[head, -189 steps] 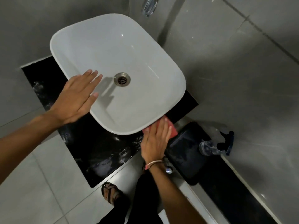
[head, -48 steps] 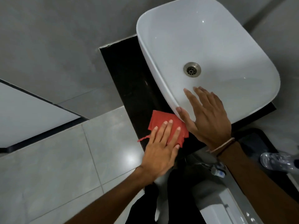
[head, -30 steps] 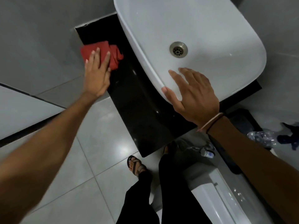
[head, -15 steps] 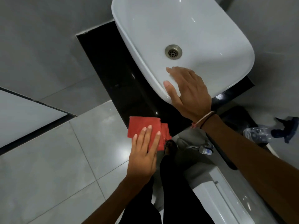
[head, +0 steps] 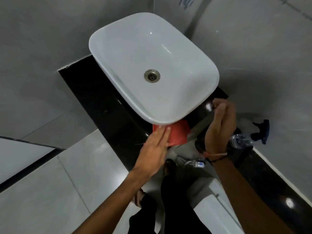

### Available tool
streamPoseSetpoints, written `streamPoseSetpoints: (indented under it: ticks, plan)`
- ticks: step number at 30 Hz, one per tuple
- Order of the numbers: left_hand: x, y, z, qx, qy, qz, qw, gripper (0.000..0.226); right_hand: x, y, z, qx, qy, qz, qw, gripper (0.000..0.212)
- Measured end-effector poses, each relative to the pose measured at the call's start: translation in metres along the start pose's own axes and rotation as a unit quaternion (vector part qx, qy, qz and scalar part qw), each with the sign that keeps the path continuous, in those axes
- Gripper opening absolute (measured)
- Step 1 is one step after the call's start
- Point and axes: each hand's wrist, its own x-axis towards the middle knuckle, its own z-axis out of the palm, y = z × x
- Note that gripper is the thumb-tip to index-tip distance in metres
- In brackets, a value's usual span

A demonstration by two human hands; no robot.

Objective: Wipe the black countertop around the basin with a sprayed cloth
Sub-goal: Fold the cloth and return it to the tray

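Black glossy countertop [head: 104,105] runs under the white rounded-rectangle ceramic basin [head: 168,53] from about ten o'clock down to four o'clock, bare along the basin's left flank. A round metal drain [head: 152,76] sits in the basin floor.

From the six o'clock edge the left forearm reaches up toward one o'clock, nearly straight. The left hand [head: 156,146] lies palm-down, fingers extended and pressed together, flat on the red folded cloth [head: 179,135]; it grips nothing, only presses. Its fingertips [head: 166,130] touch the basin's lower rim. The cloth lies on the countertop's near edge at the basin's six o'clock corner, partly tucked beneath the rim, its right half uncovered.

At four o'clock of the basin the right forearm rises from the lower right corner. The right hand [head: 220,125] stands edge-on, fingers straight and loosely together, tips curled slightly by the countertop's right end; whether it touches the surface cannot be told. A thin red-and-black thread band [head: 217,155] circles its wrist.

Beyond it, at three o'clock, a clear plastic spray bottle with dark blue trigger [head: 249,136] lies on its side.
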Motion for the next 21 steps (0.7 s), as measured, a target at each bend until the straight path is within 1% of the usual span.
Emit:
streamPoseSetpoints:
  ticks: [1, 2, 3, 4, 6, 8, 9, 11, 13, 16, 18, 21]
  plan:
    - [-0.005, -0.01, -0.005, -0.006, 0.018, -0.025, 1.0, 0.052, -0.012, 0.015, -0.006, -0.026, 0.005, 0.023, 0.999, 0.023]
    - [-0.01, -0.02, -0.01, -0.009, 0.035, -0.054, 0.998, 0.05, -0.025, 0.028, -0.01, -0.054, -0.006, 0.044, 0.998, 0.017]
    - [-0.013, -0.028, -0.013, -0.007, 0.045, -0.072, 0.996, 0.05, -0.037, 0.039, -0.012, -0.075, -0.031, 0.063, 0.995, 0.014]
    - [-0.015, -0.036, -0.016, 0.002, 0.05, -0.072, 0.996, 0.05, -0.049, 0.048, -0.011, -0.087, -0.065, 0.069, 0.992, 0.015]
    - [-0.008, -0.041, -0.014, 0.021, 0.03, -0.016, 0.999, 0.051, -0.064, 0.061, -0.01, -0.122, -0.131, 0.035, 0.983, 0.019]
    - [-0.002, -0.04, -0.012, 0.041, 0.0, 0.016, 0.999, 0.052, -0.076, 0.064, -0.002, -0.171, -0.216, -0.016, 0.961, 0.032]
    - [0.001, -0.037, -0.009, 0.046, -0.011, 0.02, 0.999, 0.052, -0.08, 0.065, 0.001, -0.198, -0.245, -0.032, 0.949, 0.036]
    - [0.003, -0.035, -0.004, 0.057, -0.014, 0.02, 0.998, 0.05, -0.086, 0.068, 0.005, -0.228, -0.264, -0.036, 0.936, 0.039]
    - [0.004, -0.032, 0.0, 0.063, -0.013, 0.024, 0.998, 0.051, -0.088, 0.073, 0.007, -0.213, -0.244, 0.001, 0.946, 0.035]
    - [0.013, -0.02, 0.006, 0.061, -0.03, 0.031, 0.997, 0.053, -0.084, 0.078, 0.008, -0.106, -0.197, 0.111, 0.968, 0.024]
    - [0.026, -0.002, 0.012, 0.051, -0.047, 0.04, 0.997, 0.053, -0.075, 0.081, 0.007, -0.043, -0.135, 0.173, 0.975, 0.021]
    - [0.058, 0.03, 0.023, 0.028, -0.081, 0.058, 0.995, 0.064, -0.052, 0.091, -0.004, 0.017, -0.027, 0.25, 0.968, 0.023]
